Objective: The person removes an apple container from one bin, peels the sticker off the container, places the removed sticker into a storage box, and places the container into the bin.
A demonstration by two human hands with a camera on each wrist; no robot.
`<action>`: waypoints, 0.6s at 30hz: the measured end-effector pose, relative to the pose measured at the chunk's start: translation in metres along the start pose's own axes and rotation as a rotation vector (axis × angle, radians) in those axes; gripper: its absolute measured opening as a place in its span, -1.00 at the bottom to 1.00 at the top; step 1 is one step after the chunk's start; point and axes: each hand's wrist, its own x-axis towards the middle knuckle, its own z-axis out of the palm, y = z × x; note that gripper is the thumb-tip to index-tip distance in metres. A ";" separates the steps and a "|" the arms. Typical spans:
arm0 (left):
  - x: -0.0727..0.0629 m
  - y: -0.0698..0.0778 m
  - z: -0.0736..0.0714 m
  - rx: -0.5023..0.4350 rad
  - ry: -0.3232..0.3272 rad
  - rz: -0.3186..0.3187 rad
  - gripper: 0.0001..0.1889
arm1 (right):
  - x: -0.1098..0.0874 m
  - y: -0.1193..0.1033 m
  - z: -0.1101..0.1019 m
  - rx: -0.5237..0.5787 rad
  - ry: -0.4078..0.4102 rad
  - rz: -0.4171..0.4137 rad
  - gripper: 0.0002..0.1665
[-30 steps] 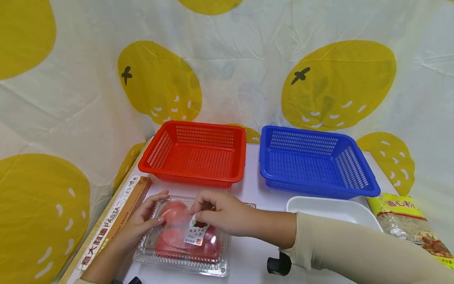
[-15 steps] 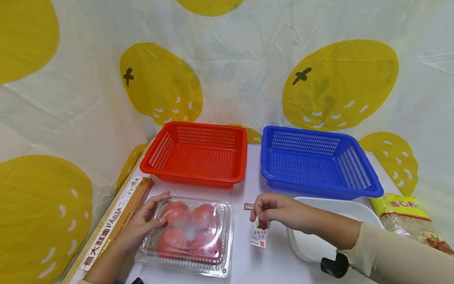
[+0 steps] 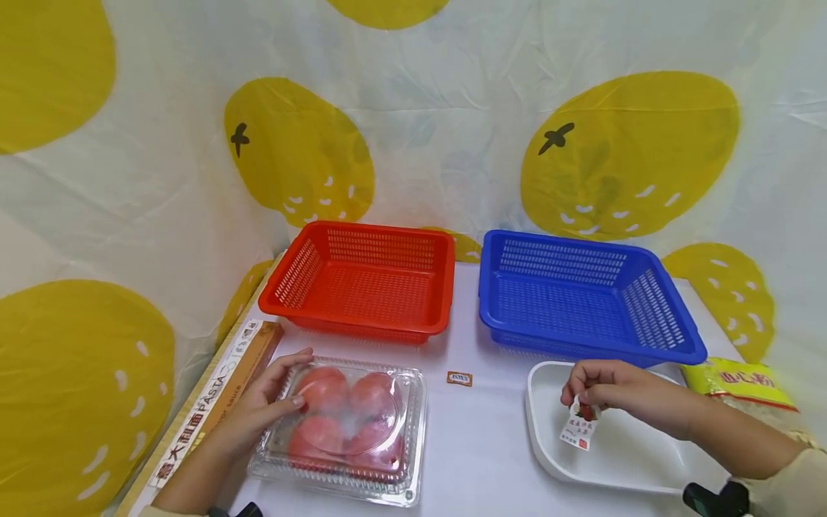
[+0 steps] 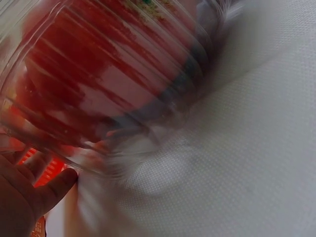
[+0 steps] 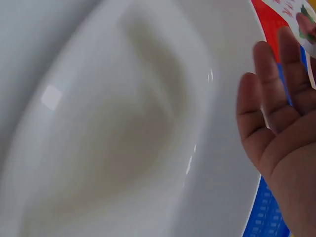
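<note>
A clear plastic clamshell box (image 3: 416, 424) with several red tomatoes (image 3: 323, 391) stands on the table at front left in the head view. My left hand (image 3: 268, 402) rests on its left side, thumb on the lid and fingers extended along the far left corner. The left wrist view shows the box's ribbed wall with that hand (image 4: 22, 197) beside it. My right hand (image 3: 617, 393) pinches a small white label (image 3: 578, 429) with a red fruit picture between thumb and fingertips. Beneath it is a white tray (image 3: 652, 456), holding nothing visible.
A red basket (image 3: 362, 327) and a blue basket (image 3: 581, 345) stand at the back. A pasta box (image 3: 213, 402) lies along the left edge, and a yellow-topped bag (image 3: 743, 380) at far right. A small orange packet (image 3: 459, 378) lies mid-table.
The right hand has lifted the label off the box lid and carried it right, to over the white tray. The left hand has stayed on the box.
</note>
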 end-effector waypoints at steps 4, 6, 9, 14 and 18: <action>0.000 0.001 0.001 -0.023 -0.002 -0.008 -0.39 | -0.008 0.007 -0.012 -0.016 -0.051 0.084 -0.76; -0.001 0.001 0.000 -0.032 -0.003 -0.008 -0.39 | -0.007 0.012 -0.016 -0.028 -0.077 0.115 -0.76; -0.001 0.001 0.000 -0.023 -0.008 0.001 -0.40 | -0.007 0.021 -0.023 -0.035 -0.101 0.158 -0.78; 0.000 0.003 0.001 0.020 -0.003 0.002 -0.40 | -0.006 0.033 -0.032 -0.053 -0.120 0.219 -0.81; -0.001 0.003 0.001 0.015 -0.004 0.003 -0.40 | -0.003 0.034 -0.033 -0.163 -0.101 0.230 -0.83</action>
